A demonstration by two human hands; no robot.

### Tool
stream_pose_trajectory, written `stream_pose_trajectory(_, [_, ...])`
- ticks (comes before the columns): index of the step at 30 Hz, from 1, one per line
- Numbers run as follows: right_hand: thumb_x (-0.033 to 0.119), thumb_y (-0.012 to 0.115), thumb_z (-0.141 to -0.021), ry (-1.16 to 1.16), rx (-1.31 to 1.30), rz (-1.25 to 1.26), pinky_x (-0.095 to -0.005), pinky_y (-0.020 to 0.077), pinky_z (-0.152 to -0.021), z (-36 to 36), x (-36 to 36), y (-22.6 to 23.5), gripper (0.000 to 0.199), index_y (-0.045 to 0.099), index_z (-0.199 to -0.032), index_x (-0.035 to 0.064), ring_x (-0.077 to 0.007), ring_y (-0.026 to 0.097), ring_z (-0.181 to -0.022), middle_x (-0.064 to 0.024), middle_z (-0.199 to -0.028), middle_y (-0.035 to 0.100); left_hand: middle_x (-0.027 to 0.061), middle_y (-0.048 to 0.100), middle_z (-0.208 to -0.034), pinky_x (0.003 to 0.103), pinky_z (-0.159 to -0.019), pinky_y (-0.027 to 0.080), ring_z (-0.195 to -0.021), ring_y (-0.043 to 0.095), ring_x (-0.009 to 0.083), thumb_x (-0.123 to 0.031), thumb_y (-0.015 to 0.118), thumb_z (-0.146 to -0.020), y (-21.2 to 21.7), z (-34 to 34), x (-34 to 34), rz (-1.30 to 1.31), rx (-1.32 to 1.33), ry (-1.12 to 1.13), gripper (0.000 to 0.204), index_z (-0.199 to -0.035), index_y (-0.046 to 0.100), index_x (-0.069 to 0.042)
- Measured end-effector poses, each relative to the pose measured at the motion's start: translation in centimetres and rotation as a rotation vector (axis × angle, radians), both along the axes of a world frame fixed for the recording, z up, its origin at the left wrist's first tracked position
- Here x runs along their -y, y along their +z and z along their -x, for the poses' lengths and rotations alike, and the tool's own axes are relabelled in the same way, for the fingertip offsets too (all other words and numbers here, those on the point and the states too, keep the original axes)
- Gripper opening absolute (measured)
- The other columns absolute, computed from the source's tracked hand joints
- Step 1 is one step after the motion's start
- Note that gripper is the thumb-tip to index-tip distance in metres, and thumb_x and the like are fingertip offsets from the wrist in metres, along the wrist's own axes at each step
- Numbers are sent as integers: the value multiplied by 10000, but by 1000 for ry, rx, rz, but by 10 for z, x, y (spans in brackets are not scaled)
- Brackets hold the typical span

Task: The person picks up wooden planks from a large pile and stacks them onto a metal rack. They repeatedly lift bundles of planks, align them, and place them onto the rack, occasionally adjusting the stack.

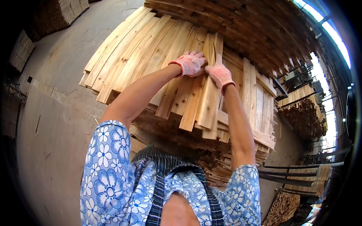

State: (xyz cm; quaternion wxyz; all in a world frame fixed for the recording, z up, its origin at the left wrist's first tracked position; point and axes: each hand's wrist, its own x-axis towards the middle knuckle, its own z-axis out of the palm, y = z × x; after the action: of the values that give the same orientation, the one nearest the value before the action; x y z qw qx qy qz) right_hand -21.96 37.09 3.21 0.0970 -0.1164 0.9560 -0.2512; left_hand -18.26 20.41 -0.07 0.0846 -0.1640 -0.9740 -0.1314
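Observation:
Both my hands wear pale pink knit gloves. My left hand (190,64) lies palm down on the row of light wooden boards (151,49), fingers stretched out and slightly spread toward the tilted boards. Close beside it, my right hand (219,74) is closed round the edge of a wooden board (213,109) that stands partly on its side, leaning against its neighbour. The fingers on the board's underside are hidden. Several boards run lengthwise away from me, side by side, some with dark knots and uneven near ends.
Beyond the boards rises a large dark stack of timber (241,22). To the right, paler boards (256,98) lie across crosspieces. More wood piles (305,109) stand farther right. Concrete floor (60,113) stretches along the left, with stacked bundles (62,15) at the far left.

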Motion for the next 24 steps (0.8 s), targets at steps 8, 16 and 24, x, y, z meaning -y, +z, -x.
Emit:
stream_pose_trajectory(8, [300,700,-788,-22,-66,-67,-485,528,-983,2,8,-12,941,224,-1589,169,-460,635,-1178,-321,-1284,626,135,518,-1395,479,-1119,367,-1352,463,346,-343,583,-943,-5,9,2,2,-10,20,433,-1322,592,-133])
stream_pose_trajectory(16, [347,674,-843,-68,-145,142,-486,541,-957,2,-62,8,857,280,-1595,233,-447,647,-1137,-297,-1316,606,178,274,-1658,532,-1244,194,-1549,192,395,-607,462,-1001,22,-16,-6,52,189,83,746,-1547,401,-104])
stream_pose_trajectory(24, [472,486,-1008,123,-391,-53,-501,489,-1030,26,-67,-80,553,435,-1523,277,-480,558,-1219,-276,-1492,446,186,290,-1649,496,-1251,198,-1541,210,399,-726,491,-923,28,-12,-23,68,181,52,905,-1546,396,-77])
